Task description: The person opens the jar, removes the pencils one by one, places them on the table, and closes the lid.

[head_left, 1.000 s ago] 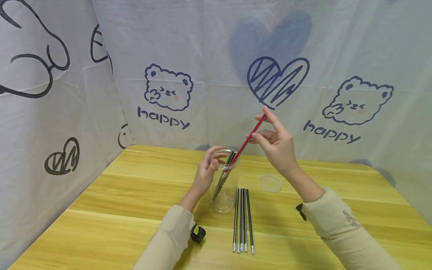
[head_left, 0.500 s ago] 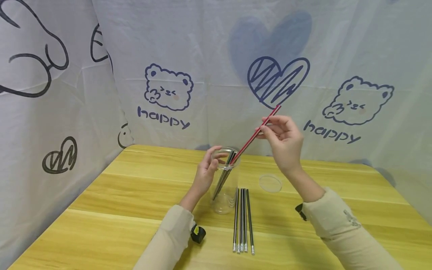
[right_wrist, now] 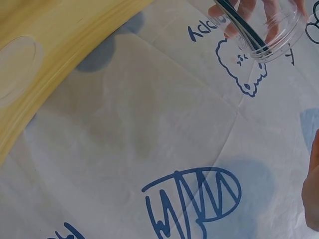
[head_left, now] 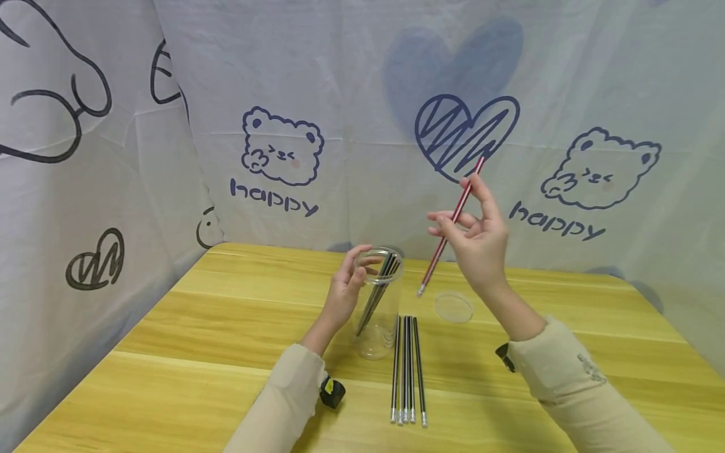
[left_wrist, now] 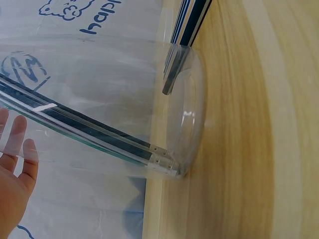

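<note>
In the head view my left hand (head_left: pixel 344 290) grips a clear plastic jar (head_left: pixel 374 343) near its rim, and the jar stands upright on the table. Several dark pencils (left_wrist: pixel 89 124) lean inside it, their metal-capped ends at the jar's bottom in the left wrist view. Up and to the right of the jar, my right hand (head_left: pixel 476 239) pinches a red pencil (head_left: pixel 447 236). That pencil slants with its eraser end down, apart from the jar. A row of several black pencils (head_left: pixel 406 371) lies on the table just right of the jar, eraser ends toward me.
A clear round lid (head_left: pixel 454 307) lies flat on the wood-grain table (head_left: pixel 226 314), right of the jar. White cloth (head_left: pixel 362 176) with printed hearts and bears hangs behind and to the left of the table.
The red pencil has come out of the jar in my right hand, which shifted right. It has swung steeper, its eraser end now above the table. My left hand and the jar stay put.
</note>
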### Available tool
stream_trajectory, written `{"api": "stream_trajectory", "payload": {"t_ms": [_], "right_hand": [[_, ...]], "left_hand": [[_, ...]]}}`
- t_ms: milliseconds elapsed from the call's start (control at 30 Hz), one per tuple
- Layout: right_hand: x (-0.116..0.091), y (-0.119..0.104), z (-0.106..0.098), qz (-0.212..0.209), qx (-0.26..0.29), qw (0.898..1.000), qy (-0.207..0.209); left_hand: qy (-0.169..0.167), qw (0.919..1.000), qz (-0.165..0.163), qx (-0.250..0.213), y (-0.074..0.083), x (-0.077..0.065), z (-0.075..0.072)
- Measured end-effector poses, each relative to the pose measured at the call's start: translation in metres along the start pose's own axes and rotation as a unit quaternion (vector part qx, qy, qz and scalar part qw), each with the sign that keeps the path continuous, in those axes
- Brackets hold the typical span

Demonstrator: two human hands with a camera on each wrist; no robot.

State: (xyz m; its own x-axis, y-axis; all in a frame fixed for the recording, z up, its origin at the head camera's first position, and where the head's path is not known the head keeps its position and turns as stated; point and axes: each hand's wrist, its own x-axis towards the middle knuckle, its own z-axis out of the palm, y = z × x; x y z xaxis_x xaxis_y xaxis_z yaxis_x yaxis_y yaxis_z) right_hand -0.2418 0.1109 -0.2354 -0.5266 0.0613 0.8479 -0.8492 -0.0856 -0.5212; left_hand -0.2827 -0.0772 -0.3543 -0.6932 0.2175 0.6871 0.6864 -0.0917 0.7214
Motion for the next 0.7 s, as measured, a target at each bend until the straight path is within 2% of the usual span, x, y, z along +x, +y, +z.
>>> {"api": "stream_trajectory", "payload": {"t_ms": [200, 400, 600, 700], "right_hand": [[-0.004, 0.003, -0.003, 0.026, -0.032, 0.998, -0.039], [-0.010, 0.008, -0.005, 0.064, -0.050, 0.995, -0.052], [-0.019, 0.014, -0.010, 0.111, -0.120, 0.984, -0.071], [-0.023, 0.018, -0.014, 0.137, -0.136, 0.979, -0.069]], "left_hand": [[-0.003, 1.0000, 0.004, -0.005, -0.002, -0.001, -0.001], [-0.001, 1.0000, 0.002, -0.003, -0.002, -0.001, 0.000], [0.002, 1.0000, 0.004, -0.002, -0.004, -0.001, 0.000], [0.000, 1.0000, 0.006, -0.003, -0.005, -0.001, -0.001]]}}
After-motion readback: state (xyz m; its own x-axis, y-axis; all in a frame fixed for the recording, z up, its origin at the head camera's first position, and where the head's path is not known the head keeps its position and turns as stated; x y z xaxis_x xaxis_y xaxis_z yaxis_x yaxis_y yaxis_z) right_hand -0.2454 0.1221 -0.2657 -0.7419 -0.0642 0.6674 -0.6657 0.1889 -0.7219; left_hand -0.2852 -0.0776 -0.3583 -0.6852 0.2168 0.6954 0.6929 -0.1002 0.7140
